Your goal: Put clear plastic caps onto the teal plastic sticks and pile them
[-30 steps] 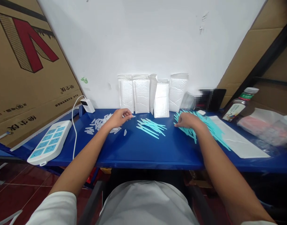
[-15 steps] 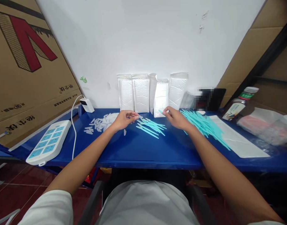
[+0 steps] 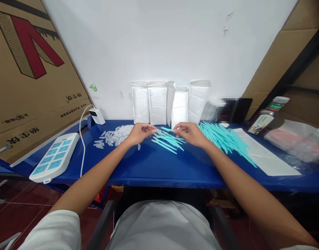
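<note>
My left hand (image 3: pixel 140 133) pinches a small clear plastic cap over the blue table (image 3: pixel 154 166), its fingers closed. My right hand (image 3: pixel 189 133) pinches a teal plastic stick (image 3: pixel 166 129) that points left toward the cap; the two hands almost meet. Below them lies a small pile of teal sticks (image 3: pixel 167 141). A heap of clear caps (image 3: pixel 114 136) sits left of my left hand. A large pile of teal sticks (image 3: pixel 224 139) spreads to the right of my right hand.
White padded mailers (image 3: pixel 169 103) lean on the wall behind. A white power strip (image 3: pixel 54 158) and charger (image 3: pixel 97 116) lie at the left by a cardboard box (image 3: pixel 29 76). A white sheet (image 3: pixel 263 152), bottle (image 3: pixel 266 116) and plastic bags (image 3: pixel 294 139) sit at the right.
My right hand left the large teal pile with one stick and moved left to the middle. My left hand lifted a clear cap and came right to meet it.
</note>
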The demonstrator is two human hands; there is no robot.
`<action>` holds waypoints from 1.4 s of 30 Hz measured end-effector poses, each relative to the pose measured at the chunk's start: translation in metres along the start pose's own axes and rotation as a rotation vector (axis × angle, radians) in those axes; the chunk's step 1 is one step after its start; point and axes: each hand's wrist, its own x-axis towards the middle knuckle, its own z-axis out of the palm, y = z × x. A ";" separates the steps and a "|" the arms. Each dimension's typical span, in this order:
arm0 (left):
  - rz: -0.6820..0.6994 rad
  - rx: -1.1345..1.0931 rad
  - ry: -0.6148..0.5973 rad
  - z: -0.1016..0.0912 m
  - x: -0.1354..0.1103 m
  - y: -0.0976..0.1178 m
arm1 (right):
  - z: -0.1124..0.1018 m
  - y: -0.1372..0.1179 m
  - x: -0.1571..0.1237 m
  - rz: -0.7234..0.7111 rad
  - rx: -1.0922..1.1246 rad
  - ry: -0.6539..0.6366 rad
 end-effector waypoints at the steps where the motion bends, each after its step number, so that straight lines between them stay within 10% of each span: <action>1: -0.003 -0.002 0.002 0.000 0.000 0.001 | 0.000 -0.002 0.000 -0.020 -0.018 0.003; 27: -0.046 -0.101 -0.097 0.019 -0.007 0.003 | 0.024 -0.003 0.000 -0.055 0.075 -0.084; 34: 0.162 0.322 0.071 -0.008 -0.002 0.000 | 0.024 0.012 0.006 -0.107 -0.204 0.051; 42: -0.127 0.352 -0.552 -0.069 -0.003 0.004 | -0.019 0.028 0.008 0.050 -0.790 0.390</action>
